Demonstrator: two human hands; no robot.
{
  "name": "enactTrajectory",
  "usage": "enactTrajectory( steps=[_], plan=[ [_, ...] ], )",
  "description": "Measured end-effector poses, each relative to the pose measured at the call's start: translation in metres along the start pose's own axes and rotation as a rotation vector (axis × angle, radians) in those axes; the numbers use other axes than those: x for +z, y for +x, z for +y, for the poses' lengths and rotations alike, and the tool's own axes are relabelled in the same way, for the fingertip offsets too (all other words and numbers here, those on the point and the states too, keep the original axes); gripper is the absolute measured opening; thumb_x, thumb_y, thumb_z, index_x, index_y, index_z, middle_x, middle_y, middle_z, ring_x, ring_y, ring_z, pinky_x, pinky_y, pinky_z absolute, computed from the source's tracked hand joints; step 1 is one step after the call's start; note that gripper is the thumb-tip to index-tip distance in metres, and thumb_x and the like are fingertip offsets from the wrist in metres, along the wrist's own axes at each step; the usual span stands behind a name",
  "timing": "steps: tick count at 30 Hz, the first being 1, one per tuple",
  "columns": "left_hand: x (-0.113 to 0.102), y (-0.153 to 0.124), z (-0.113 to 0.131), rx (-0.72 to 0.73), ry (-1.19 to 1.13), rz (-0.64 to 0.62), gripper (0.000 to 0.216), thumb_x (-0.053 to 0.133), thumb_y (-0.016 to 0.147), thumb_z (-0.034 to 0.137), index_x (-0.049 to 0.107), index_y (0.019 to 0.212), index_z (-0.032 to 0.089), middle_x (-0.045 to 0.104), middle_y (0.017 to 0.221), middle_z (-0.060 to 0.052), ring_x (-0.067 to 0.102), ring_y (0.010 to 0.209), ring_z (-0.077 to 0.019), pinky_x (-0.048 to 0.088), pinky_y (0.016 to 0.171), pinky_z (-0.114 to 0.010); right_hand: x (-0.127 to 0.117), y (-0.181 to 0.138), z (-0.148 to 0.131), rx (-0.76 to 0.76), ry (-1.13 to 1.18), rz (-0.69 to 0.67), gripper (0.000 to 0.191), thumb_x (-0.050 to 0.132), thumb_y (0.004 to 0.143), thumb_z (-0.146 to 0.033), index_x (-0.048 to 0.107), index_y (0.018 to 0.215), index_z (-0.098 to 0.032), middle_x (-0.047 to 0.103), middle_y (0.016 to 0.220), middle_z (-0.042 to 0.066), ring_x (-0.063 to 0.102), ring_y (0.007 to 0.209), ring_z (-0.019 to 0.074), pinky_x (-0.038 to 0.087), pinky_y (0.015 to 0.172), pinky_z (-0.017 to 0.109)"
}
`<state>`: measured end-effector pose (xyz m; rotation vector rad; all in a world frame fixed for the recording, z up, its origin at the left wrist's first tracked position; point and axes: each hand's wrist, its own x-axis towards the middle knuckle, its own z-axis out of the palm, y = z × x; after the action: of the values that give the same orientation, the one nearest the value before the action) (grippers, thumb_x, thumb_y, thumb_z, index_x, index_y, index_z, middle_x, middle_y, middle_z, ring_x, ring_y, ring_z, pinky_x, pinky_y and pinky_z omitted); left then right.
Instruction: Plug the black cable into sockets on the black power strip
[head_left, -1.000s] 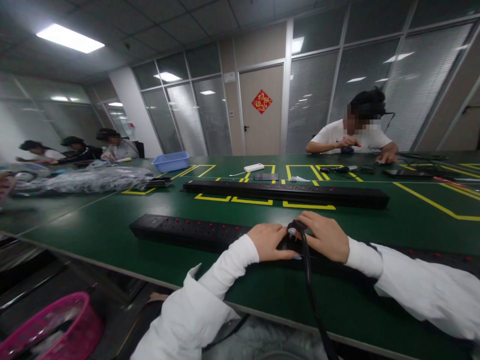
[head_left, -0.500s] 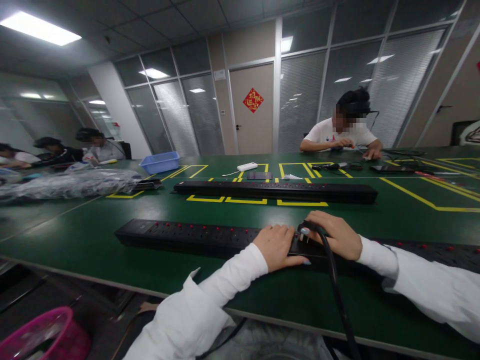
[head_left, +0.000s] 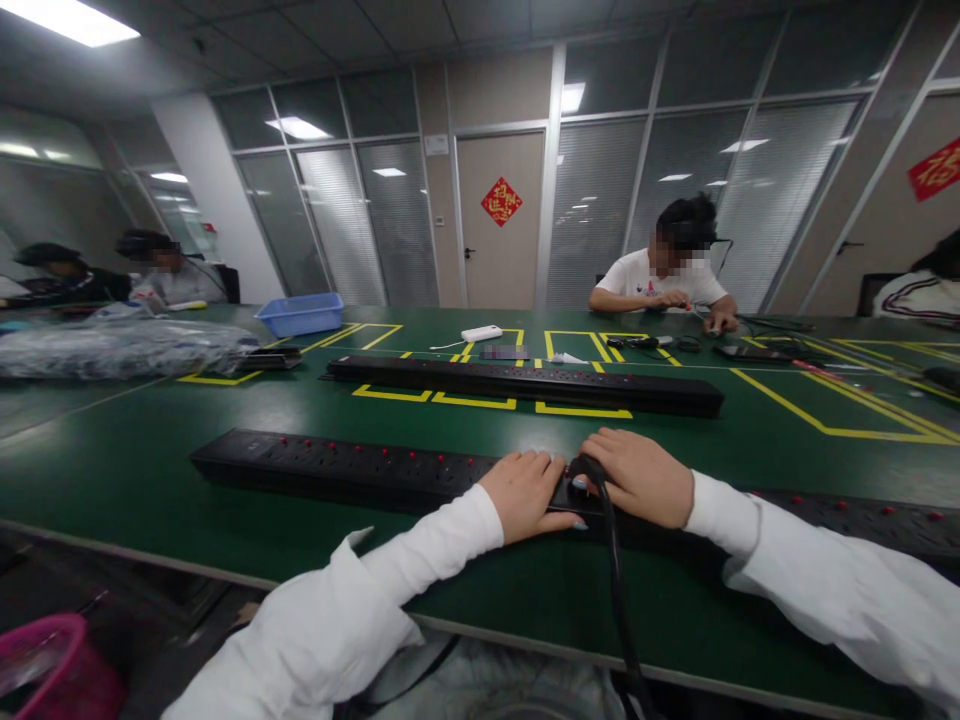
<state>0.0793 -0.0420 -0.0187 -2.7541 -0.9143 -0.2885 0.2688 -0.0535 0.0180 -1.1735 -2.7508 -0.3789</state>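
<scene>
A long black power strip (head_left: 337, 468) with red switches lies across the green table (head_left: 150, 470) in front of me. My left hand (head_left: 525, 493) rests flat on the strip, pressing it down. My right hand (head_left: 637, 478) grips a black plug (head_left: 581, 472) that sits in one of the strip's sockets. The plug's thick black cable (head_left: 619, 610) runs down over the table's near edge. Both arms wear white sleeves.
A second black power strip (head_left: 525, 384) lies farther back between yellow tape marks. A blue tray (head_left: 300, 314), plastic-wrapped goods (head_left: 112, 348), a white device (head_left: 481, 333) and cables sit beyond. Other people work at the far side and left. A pink basket (head_left: 45, 670) stands below left.
The plug was lifted with its pins showing half a second ago; now it sits down in the strip. The camera view has drifted to the right.
</scene>
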Motion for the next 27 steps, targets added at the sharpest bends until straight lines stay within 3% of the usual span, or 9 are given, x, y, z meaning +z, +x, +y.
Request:
enactTrajectory(
  steps=[6, 17, 21, 27],
  plan=[
    [0.000, 0.000, -0.001, 0.007, -0.002, 0.015, 0.061, 0.028, 0.074, 0.063, 0.038, 0.108, 0.014, 0.051, 0.089, -0.009, 0.050, 0.083, -0.0240, 0.037, 0.072, -0.036, -0.002, 0.000, -0.010, -0.078, -0.076, 0.030, 0.028, 0.032, 0.083, -0.037, 0.047, 0.078, -0.014, 0.048, 0.077, 0.008, 0.040, 0.071, 0.0177, 0.031, 0.066, 0.030],
    [-0.001, 0.000, -0.008, 0.011, 0.017, -0.013, 0.061, 0.028, 0.073, 0.064, 0.038, 0.108, 0.015, 0.051, 0.091, -0.009, 0.050, 0.083, -0.0237, 0.038, 0.070, -0.036, 0.007, 0.002, -0.019, -0.020, -0.083, 0.086, 0.025, 0.032, 0.083, -0.035, 0.046, 0.080, -0.015, 0.047, 0.078, 0.007, 0.041, 0.073, 0.0177, 0.033, 0.062, 0.028],
    [0.001, -0.011, -0.024, 0.011, 0.043, -0.016, 0.057, 0.031, 0.074, 0.061, 0.038, 0.108, 0.016, 0.051, 0.092, -0.008, 0.050, 0.084, -0.0232, 0.038, 0.072, -0.035, 0.009, 0.020, -0.026, -0.037, -0.112, 0.086, 0.032, 0.030, 0.083, -0.041, 0.046, 0.080, -0.014, 0.047, 0.078, 0.007, 0.042, 0.073, 0.0183, 0.033, 0.061, 0.029],
    [0.000, -0.041, -0.068, 0.003, 0.053, -0.065, 0.051, 0.037, 0.074, 0.057, 0.040, 0.106, 0.017, 0.050, 0.091, -0.006, 0.049, 0.083, -0.0218, 0.037, 0.074, -0.033, 0.010, 0.069, -0.045, -0.134, -0.153, 0.072, 0.039, 0.026, 0.083, -0.046, 0.047, 0.079, -0.014, 0.049, 0.079, 0.009, 0.043, 0.074, 0.0197, 0.035, 0.062, 0.031]
  ],
)
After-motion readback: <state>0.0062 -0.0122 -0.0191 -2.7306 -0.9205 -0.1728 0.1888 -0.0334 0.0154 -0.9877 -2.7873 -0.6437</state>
